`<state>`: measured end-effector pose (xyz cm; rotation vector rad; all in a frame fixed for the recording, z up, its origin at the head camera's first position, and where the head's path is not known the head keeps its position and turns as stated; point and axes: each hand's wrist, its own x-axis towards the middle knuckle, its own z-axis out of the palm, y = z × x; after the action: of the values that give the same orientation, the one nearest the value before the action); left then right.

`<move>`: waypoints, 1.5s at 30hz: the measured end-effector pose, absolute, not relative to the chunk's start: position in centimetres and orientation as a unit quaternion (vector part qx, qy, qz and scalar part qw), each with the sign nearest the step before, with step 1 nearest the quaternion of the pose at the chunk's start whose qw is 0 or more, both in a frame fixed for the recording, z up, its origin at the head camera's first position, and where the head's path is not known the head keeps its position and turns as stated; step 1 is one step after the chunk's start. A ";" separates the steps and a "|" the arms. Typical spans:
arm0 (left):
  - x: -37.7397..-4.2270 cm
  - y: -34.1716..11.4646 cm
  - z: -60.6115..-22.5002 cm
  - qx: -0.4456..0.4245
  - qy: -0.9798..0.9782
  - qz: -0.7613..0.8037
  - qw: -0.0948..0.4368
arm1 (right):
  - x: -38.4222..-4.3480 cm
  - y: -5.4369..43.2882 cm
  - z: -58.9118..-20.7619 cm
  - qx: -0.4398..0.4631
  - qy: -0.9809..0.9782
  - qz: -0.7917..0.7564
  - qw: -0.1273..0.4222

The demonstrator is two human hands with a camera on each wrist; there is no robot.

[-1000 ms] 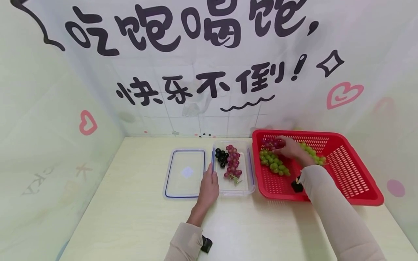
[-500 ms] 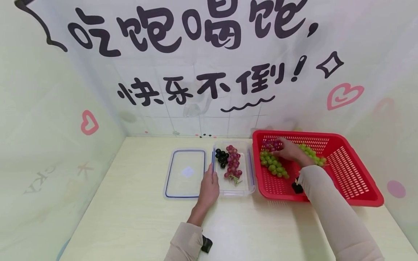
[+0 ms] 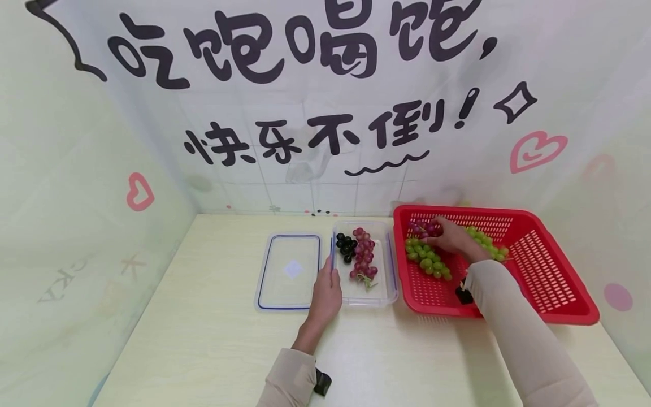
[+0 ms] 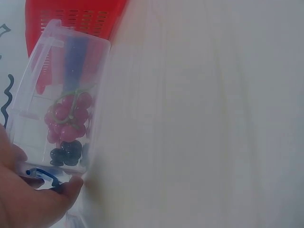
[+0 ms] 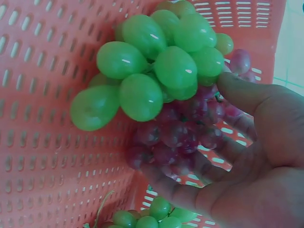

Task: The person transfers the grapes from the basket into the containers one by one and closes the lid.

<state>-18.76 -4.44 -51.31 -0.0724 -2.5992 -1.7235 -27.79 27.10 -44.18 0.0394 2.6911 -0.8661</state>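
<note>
My left hand (image 3: 326,291) grips the left side wall of a clear plastic food container (image 3: 378,299), its thumb on the near side in the left wrist view. Inside lie a small bunch of black grapes (image 3: 346,246) and a longer bunch of red grapes (image 3: 363,251) with a green stem. My right hand (image 3: 454,237) reaches into the red basket (image 3: 529,316). Its thumb and fingers curl round another bunch of red grapes (image 5: 173,135). Right beside that bunch, green grapes (image 5: 159,66) touch or nearly touch the thumb; the red bunch is partly hidden behind them.
A clear lid with a blue seal (image 3: 290,271) lies flat on the table left of the container. A second green bunch (image 3: 485,242) sits in the basket behind the right wrist. The basket stands close to the container's right side. A printed cloth (image 3: 305,102) hangs behind.
The right hand has shifted slightly at the red bunch in the basket, and the green grapes beside it have moved a little. The left hand keeps its hold on the container.
</note>
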 end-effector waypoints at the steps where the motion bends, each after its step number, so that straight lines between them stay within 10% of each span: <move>1: -18.7 -4.5 -51.3 -0.023 -0.832 -0.554 0.009 | -27.8 27.1 -44.2 0.014 0.940 -0.303 0.154; 45: -18.8 -4.5 -51.5 -0.025 -0.829 -0.558 0.012 | -26.9 28.1 -44.6 -0.033 0.944 -0.312 0.101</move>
<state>-18.83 -4.49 -51.50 -0.0789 -2.5851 -1.7396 -26.92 28.09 -44.62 -0.0964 2.7898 -0.9212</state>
